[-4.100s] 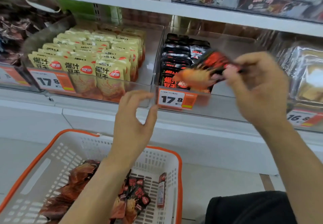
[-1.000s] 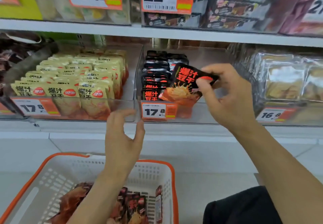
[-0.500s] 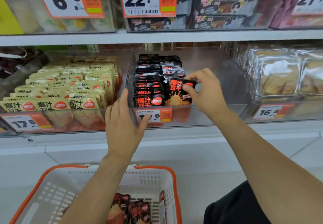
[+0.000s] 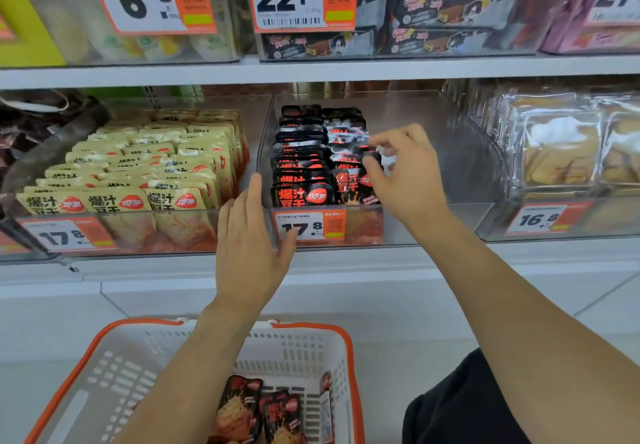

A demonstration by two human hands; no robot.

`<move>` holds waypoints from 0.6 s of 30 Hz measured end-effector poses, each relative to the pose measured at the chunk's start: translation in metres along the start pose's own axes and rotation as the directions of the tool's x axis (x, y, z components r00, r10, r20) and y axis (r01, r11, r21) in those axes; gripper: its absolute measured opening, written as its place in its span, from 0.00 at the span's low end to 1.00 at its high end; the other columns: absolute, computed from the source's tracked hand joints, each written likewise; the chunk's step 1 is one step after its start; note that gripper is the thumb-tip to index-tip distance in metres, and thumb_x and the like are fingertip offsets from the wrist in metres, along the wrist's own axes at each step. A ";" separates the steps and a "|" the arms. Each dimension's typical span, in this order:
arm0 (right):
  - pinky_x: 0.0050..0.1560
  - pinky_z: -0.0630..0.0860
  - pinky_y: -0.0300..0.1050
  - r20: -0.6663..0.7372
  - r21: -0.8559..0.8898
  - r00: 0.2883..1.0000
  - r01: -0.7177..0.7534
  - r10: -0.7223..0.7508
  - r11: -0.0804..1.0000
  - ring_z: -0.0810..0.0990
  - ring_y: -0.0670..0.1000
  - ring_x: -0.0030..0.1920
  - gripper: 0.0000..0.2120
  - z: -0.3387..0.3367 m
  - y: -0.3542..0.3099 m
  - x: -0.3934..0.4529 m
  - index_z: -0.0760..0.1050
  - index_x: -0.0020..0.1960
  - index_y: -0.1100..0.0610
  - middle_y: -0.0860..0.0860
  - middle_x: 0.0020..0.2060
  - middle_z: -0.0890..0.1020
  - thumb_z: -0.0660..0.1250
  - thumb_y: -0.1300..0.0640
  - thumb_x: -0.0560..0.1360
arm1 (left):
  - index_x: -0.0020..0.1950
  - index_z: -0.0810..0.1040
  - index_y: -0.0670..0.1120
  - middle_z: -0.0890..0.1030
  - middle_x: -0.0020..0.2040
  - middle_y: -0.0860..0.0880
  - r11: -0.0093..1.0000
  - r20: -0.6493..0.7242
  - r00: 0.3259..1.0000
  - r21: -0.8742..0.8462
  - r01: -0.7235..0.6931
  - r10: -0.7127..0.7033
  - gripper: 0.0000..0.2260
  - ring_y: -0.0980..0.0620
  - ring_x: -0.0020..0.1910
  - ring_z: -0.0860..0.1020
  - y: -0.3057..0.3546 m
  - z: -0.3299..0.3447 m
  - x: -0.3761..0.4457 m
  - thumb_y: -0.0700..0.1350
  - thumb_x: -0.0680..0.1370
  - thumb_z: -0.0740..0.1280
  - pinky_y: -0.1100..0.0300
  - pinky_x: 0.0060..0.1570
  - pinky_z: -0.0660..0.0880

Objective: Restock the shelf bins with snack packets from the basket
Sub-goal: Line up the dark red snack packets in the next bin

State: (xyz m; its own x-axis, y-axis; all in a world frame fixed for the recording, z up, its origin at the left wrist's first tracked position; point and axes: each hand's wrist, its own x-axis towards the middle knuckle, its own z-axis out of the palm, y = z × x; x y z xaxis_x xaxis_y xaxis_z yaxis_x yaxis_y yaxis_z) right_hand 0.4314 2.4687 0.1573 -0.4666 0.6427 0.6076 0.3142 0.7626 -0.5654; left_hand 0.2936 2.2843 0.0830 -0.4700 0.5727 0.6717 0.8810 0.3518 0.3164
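1. The left hand [image 4: 251,246] rests on the front of the clear shelf bin [image 4: 433,222]. Its fingers are straight and a little spread, and they hold nothing. The thumb lies over the price tag "17.8" [image 4: 304,227] on the bin front.
2. The right hand [image 4: 403,173] is inside the same bin, just to the right of the black packets. Thumb and forefinger are bent toward each other near the top of a packet, but this part is blurred, so I cannot tell if they pinch it or only touch it.
3. The black snack packets [image 4: 303,166] stand upright in two rows in the left part of this bin. The right part of the bin floor is bare.
4. In the bin to the left stand the yellow packets [image 4: 145,166], in several rows, with their own tag "17.8".
5. In the bin to the right lie clear plastic packs [image 4: 561,153] with pale food inside, tag "16.8".
6. Below the hands is the white basket [image 4: 114,367] with an orange rim. Some black and orange packets in the basket [image 4: 263,412] lie at its bottom, near the left forearm.
7. The upper shelf [image 4: 311,69] carries more boxes and the tags "6.9" and "22.8".
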 end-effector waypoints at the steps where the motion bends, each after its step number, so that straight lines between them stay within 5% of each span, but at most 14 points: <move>1: 0.47 0.78 0.45 -0.063 0.060 0.996 0.068 -0.065 0.996 0.78 0.47 0.45 0.07 -0.001 -0.010 -0.005 0.80 0.54 0.57 0.51 0.51 0.74 0.69 0.60 0.76 | 0.78 0.59 0.38 0.69 0.72 0.41 1.000 -0.008 1.000 -0.014 -0.020 0.020 0.37 0.41 0.72 0.66 -0.001 -0.001 -0.007 0.48 0.76 0.73 0.47 0.75 0.58; 5: 0.40 0.71 0.33 0.007 0.236 0.958 0.278 -0.287 0.931 0.77 0.46 0.39 0.05 0.013 -0.056 -0.042 0.79 0.51 0.59 0.50 0.48 0.76 0.68 0.65 0.76 | 0.73 0.66 0.40 0.68 0.73 0.42 0.993 -0.010 1.000 -0.122 0.007 -0.008 0.26 0.42 0.74 0.65 -0.017 0.006 -0.071 0.42 0.76 0.66 0.49 0.73 0.62; 8: 0.40 0.72 0.38 0.298 0.302 0.873 0.297 -0.385 0.906 0.76 0.45 0.36 0.04 0.041 -0.065 -0.079 0.78 0.50 0.57 0.44 0.45 0.73 0.67 0.63 0.76 | 0.68 0.71 0.44 0.72 0.68 0.46 0.964 0.304 0.929 -0.092 0.249 -0.211 0.19 0.44 0.67 0.71 -0.047 0.020 -0.137 0.39 0.77 0.67 0.49 0.65 0.70; 10: 0.44 0.74 0.46 0.532 0.287 0.752 0.273 -0.390 0.918 0.74 0.44 0.37 0.06 0.068 -0.059 -0.103 0.78 0.52 0.56 0.45 0.46 0.75 0.66 0.61 0.77 | 0.66 0.74 0.46 0.75 0.65 0.48 0.907 0.560 0.739 0.056 0.417 -0.374 0.15 0.46 0.62 0.75 -0.064 0.022 -0.180 0.42 0.79 0.66 0.51 0.60 0.73; 13: 0.50 0.74 0.49 0.801 0.191 0.524 0.232 -0.288 0.954 0.74 0.47 0.45 0.09 0.112 -0.046 -0.140 0.77 0.58 0.56 0.50 0.52 0.78 0.63 0.60 0.79 | 0.66 0.75 0.48 0.75 0.67 0.49 0.859 0.754 0.452 0.290 0.422 -0.477 0.15 0.47 0.66 0.74 -0.089 0.023 -0.240 0.47 0.80 0.63 0.50 0.62 0.73; 18: 0.59 0.73 0.51 0.992 -0.011 0.125 0.243 -0.020 0.970 0.77 0.55 0.52 0.13 0.177 -0.018 -0.205 0.74 0.62 0.56 0.53 0.56 0.79 0.63 0.62 0.78 | 0.78 0.59 0.53 0.59 0.78 0.49 0.819 0.895 -0.092 0.437 0.373 -0.436 0.35 0.42 0.77 0.55 -0.125 0.015 -0.318 0.67 0.75 0.56 0.43 0.74 0.58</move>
State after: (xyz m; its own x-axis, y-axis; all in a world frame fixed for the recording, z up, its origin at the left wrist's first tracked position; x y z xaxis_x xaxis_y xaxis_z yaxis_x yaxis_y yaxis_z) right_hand 0.3749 2.3104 -0.0561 -0.8845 -0.0073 -0.4666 0.2007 0.8967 -0.3945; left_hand 0.3323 2.0695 -0.1805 -0.3899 0.4566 -0.7997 0.5220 0.8250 0.2165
